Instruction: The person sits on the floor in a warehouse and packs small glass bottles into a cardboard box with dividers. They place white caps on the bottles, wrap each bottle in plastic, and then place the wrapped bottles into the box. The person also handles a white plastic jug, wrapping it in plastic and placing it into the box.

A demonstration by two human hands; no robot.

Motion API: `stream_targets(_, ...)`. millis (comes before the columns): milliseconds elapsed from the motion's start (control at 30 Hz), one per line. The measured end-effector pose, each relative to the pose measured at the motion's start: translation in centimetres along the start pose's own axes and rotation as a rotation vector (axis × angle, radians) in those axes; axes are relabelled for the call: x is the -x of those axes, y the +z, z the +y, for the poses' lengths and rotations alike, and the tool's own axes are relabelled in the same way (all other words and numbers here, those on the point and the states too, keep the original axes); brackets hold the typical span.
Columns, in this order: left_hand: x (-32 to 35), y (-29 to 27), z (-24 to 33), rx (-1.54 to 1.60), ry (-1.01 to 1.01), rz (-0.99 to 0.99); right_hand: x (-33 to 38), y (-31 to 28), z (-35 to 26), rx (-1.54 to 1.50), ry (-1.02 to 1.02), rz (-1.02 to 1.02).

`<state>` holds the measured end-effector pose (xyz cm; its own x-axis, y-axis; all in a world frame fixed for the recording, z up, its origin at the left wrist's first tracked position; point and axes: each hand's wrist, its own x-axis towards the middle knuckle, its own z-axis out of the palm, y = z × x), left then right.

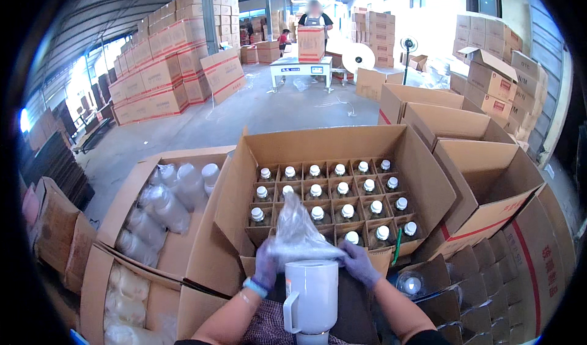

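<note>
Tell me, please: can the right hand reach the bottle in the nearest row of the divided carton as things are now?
Probably yes. The right hand grips the clear plastic bag over the white jug, just before the divided carton. The nearest bottle stands uncovered right beyond its fingers, but the hand is occupied.

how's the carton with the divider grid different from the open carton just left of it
The carton with the divider grid holds upright bottles with pale caps, one to a cell; the left carton holds loose items wrapped in clear plastic, lying jumbled with no grid. The grid carton is nearly full, while the left carton shows bare cardboard floor. Both are brown cardboard with flaps open.
</note>
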<state>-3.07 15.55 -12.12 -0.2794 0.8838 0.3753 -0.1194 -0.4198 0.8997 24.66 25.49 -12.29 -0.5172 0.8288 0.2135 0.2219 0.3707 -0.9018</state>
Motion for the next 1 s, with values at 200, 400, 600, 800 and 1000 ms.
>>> stream_targets(200, 8.9, 3.9, 12.5, -0.609, 0.066, -0.028, 9.5, -1.3, -8.0, 0.298, -0.396, -0.185)
stream_targets(400, 11.3, 5.6, 14.9, -0.878, 0.144, -0.406, 16.7, 0.2, -10.3, 0.446, -0.441, -0.308)
stream_targets(600, 7.8, 5.1, 11.1, -0.482, -0.192, -0.231, 20.3, 3.6, -14.6, -0.182, -0.060, 0.164)
stream_targets(800, 6.7, 17.8, 15.8, -0.199, -0.220, -0.348, 21.9, 0.6, -13.8, 0.413, -0.318, 0.773)
stream_targets(1000, 14.5, 28.3, 18.5, -0.760, 0.539, -1.146, 32.1, -6.5, -13.4, 0.399, -0.236, 1.140)
